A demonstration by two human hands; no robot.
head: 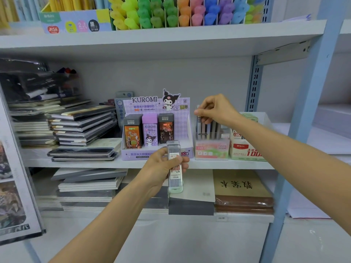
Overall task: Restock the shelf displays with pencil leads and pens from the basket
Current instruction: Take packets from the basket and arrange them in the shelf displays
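Head view, centre: left hand (161, 167) grips a clear rectangular pencil-lead case (176, 177) upright before the white shelf edge (85, 164); right hand (216, 111), centre-right, pinches a slim pastel pen (198, 128) inside the clear plastic display box (210, 150).

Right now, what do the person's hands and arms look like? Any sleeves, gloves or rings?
The left hand and right hand are bare, with no gloves, and no rings show on the fingers. No watch or bracelet shows at either wrist, and no sleeves reach into the picture.
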